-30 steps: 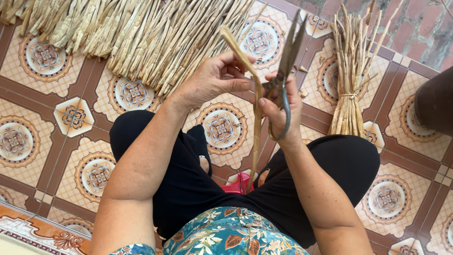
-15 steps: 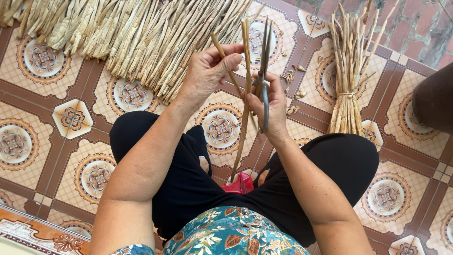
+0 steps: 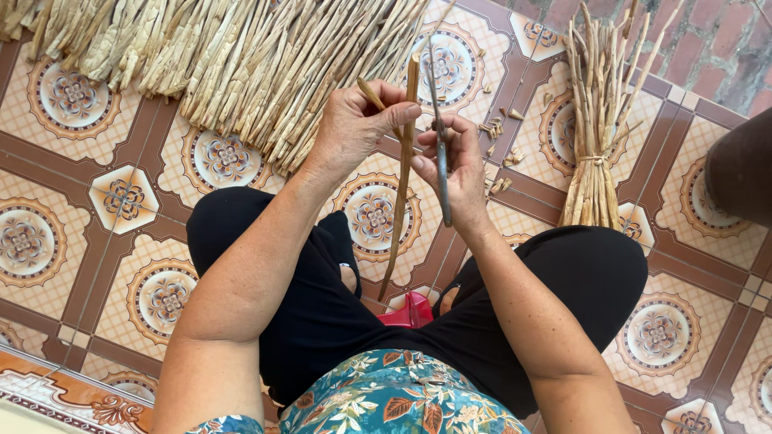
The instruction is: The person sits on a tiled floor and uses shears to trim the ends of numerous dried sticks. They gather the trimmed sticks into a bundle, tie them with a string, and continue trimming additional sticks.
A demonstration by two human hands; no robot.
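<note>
The patterned tile floor (image 3: pixel 161 297) carries a dried-stalk heap (image 3: pixel 241 56), a tied bundle (image 3: pixel 599 120) and, apparently, small offcuts (image 3: pixel 498 128).

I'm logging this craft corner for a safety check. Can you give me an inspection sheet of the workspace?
Surface: patterned floor tiles.
Job's things: long dried stalk, upright; scissors.
Clutter: loose heap of dried stalks; tied bundle; small cut scraps.
Hands: left hand pinches the stalk; right hand grips the scissors.
Cables: nothing seen.
Surroundings: brick paving; red object between the knees; dark shape at right edge.
</note>
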